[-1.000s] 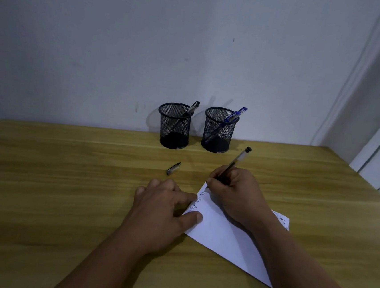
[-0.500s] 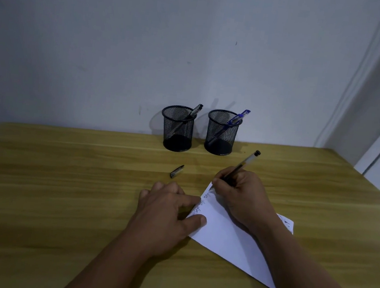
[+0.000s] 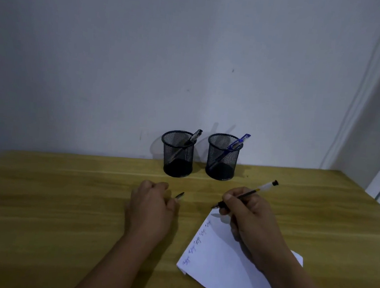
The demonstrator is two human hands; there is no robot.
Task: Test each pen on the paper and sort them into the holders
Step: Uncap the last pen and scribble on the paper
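Pen cap [image 3: 179, 195] half-hidden behind left hand [image 3: 151, 207] — grip unclear.

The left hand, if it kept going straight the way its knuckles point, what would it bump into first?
Most likely the pen cap lying just beyond the left hand, then the left mesh holder further back; depth is hard to judge.
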